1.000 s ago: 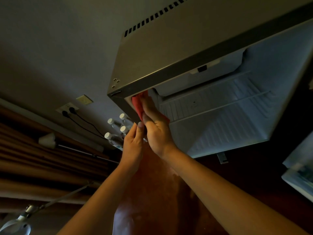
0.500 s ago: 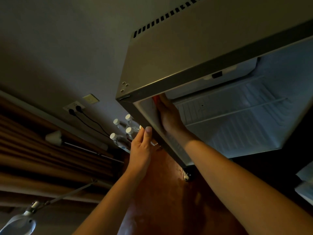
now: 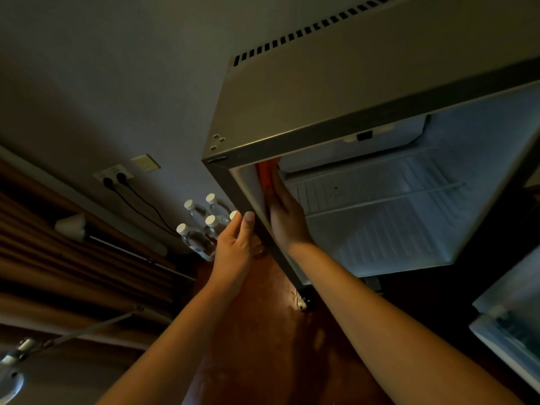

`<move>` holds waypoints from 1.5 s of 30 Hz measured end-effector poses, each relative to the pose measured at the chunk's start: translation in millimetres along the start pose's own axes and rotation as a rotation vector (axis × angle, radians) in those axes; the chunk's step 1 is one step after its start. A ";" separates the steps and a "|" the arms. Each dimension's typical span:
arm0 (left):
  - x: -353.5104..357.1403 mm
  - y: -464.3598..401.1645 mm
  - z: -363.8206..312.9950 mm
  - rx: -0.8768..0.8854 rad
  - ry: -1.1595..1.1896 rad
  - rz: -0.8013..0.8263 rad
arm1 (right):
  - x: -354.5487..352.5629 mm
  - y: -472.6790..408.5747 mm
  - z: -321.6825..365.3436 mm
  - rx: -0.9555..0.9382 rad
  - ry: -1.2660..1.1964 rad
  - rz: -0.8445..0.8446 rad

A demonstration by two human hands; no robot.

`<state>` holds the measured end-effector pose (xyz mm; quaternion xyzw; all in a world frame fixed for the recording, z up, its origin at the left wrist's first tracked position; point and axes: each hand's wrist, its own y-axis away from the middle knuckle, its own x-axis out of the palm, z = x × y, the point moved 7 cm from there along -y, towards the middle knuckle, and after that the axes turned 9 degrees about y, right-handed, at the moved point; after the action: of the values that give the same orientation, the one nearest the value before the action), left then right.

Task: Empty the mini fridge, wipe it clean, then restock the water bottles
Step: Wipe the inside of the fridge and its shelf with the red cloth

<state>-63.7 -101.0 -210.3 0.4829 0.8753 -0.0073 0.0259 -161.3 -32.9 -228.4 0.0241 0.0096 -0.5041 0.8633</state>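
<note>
Head view: right hand (image 3: 285, 220) lying flat inside mini fridge (image 3: 394, 206), fingers straight, pressing red cloth (image 3: 266, 173) against inner left wall near top; cloth judged soft, light, best held under palm. Left hand (image 3: 235, 247) resting open on outer front edge, holding nothing. Water bottles (image 3: 204, 226) standing on floor just beyond left hand; judged light, smooth, grasp at body
</note>
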 end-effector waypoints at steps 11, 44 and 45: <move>2.1 -2.4 0.4 0.011 0.001 -0.010 | -19.0 29.9 -3.3 0.059 -0.143 -0.298; 1.5 -16.7 6.3 0.117 -0.361 -0.036 | -34.1 -58.0 -26.7 -0.485 1.521 0.256; 1.3 -17.1 6.2 0.118 -0.367 -0.037 | -33.3 -62.1 -28.1 -0.469 1.539 0.268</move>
<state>-78.6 -109.3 -216.8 0.4579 0.8627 -0.1471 0.1566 -231.5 -33.0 -257.0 0.1831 0.7025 -0.2235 0.6504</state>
